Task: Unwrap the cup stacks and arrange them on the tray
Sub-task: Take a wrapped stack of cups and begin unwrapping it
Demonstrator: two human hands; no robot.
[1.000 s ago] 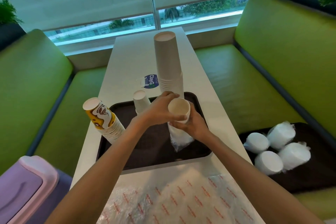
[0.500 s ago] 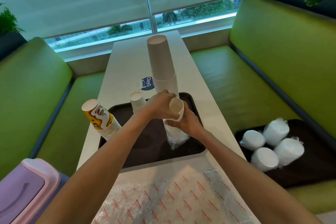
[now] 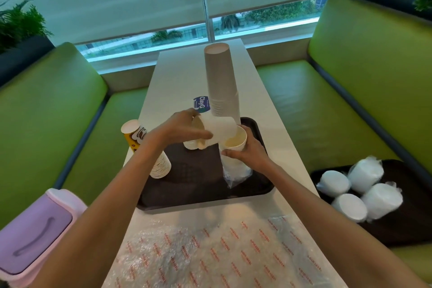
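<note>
Above the tray [image 3: 198,202], left hand [image 3: 183,129] grips a tipped cup [image 3: 218,130], right hand [image 3: 251,155] the plastic-sleeved cup stack [image 3: 233,166].

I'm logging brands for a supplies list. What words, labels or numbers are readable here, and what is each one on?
"ClayG": white letters on the round blue sticker lying on the white table; its smaller line is unreadable.
Repeated red print on the plastic wrap: too blurred to read.
Yellow patterned cups: a picture only, no legible words.
</note>
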